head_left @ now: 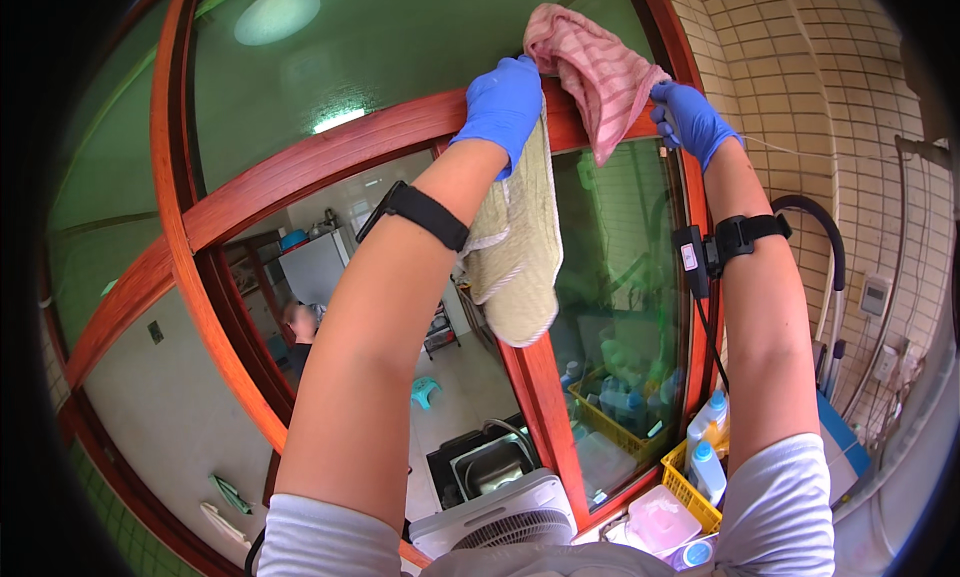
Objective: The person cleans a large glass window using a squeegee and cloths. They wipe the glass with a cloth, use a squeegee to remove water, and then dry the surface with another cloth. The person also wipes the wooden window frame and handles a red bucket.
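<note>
So the pink cloth is hanging bunched up high between the two hands, right in front of the red frame. Can't tell if it's actually touching the wood. The right hand, in a blue glove, is curling shut around its right corner. The left hand, also gloved, is sitting up at the cloth's other end with its back to us. Its fingers are mostly hidden, so I can't say how tightly they're closing or which cloth they're gripping.

A pale green cloth is dangling straight down just below the left hand, its rounded end overlapping the upright post and part of the glass. Both forearms are reaching way up and wearing black straps, and the right one is carrying a small device with a cable.

Further out, a tiled wall is running up the right side. Down low, a yellow basket is holding bottles, with a pink tub sitting beside it and a white fan lying nearer the middle. Beyond the frame on the left, another person is showing partly behind the left forearm, and a teal stool is standing on the floor.
</note>
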{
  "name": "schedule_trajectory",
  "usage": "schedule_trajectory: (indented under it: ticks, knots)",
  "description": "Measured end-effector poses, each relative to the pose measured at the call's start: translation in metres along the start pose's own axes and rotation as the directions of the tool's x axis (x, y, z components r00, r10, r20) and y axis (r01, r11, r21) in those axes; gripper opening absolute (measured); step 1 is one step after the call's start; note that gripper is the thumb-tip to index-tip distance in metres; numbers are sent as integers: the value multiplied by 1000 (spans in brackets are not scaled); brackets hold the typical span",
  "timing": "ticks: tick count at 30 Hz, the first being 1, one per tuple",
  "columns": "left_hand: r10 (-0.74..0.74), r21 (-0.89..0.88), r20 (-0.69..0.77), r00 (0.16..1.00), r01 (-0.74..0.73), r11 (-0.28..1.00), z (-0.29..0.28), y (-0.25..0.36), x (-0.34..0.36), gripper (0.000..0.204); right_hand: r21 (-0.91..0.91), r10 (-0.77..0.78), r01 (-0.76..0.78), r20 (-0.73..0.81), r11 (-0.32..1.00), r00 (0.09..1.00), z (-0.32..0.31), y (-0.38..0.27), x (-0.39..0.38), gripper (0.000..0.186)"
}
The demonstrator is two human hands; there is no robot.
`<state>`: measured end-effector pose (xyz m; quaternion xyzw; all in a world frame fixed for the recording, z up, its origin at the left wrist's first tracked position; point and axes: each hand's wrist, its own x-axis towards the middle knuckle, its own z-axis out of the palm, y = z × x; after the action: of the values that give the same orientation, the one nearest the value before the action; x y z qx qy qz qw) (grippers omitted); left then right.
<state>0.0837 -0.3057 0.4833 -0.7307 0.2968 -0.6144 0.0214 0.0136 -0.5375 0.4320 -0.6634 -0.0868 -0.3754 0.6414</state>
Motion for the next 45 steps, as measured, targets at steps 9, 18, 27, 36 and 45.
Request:
schedule_trajectory:
  ticks: [9, 18, 27, 36, 45]
  knots:
    - [-18, 3, 27, 999, 18, 1000, 28, 0, 28, 27, 34, 8, -8, -2, 999, 1000, -6, 4, 1, 20]
    - [-246, -516, -384, 890, 13, 856, 5, -52, 1, 20, -210, 34, -47, -63, 977, 997, -9, 2, 8, 25]
    - [-293, -594, -230, 928, 105, 798, -130, -164, -100, 22, -863, -531, 312, 60, 398, 845, -28, -2, 76, 39]
    - [-521, -634, 34, 853, 421, 648, -234, -277, -211, 29, -736, -135, 179, 119, 653, 984, 81, -44, -35, 32]
    - [-367, -921, 219, 904, 316, 228, -273, -286, -256, 41, -639, -68, 173, 186, 749, 980, 185, -89, -135, 31]
